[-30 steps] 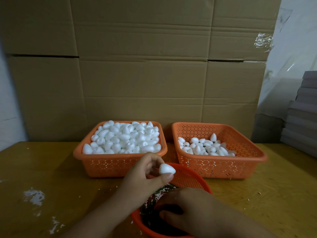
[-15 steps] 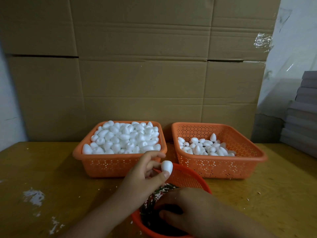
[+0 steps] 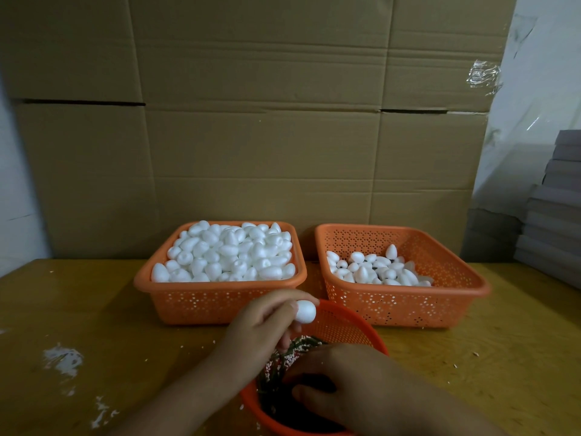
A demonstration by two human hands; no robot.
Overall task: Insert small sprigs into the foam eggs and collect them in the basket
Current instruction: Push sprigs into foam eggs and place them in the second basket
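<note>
My left hand (image 3: 261, 328) pinches one white foam egg (image 3: 305, 311) at its fingertips, above the far rim of a round orange basket (image 3: 352, 325). That basket holds dark green sprigs (image 3: 283, 363) flecked with white crumbs. My right hand (image 3: 339, 388) reaches down into it with fingers curled among the sprigs; what they hold is hidden. Behind stand two square orange baskets: the left basket (image 3: 176, 297) is heaped with plain foam eggs, and the right basket (image 3: 456, 291) holds a smaller pile of eggs (image 3: 374, 269).
Everything sits on a yellowish wooden table (image 3: 110, 309) with white foam crumbs (image 3: 63, 360) scattered at the left. A wall of cardboard boxes (image 3: 257, 136) stands close behind the baskets. A stack of grey flat sheets (image 3: 556, 209) rises at the right edge.
My left hand has turned the foam egg at its fingertips and lifted it slightly. My right hand has stayed in the round basket.
</note>
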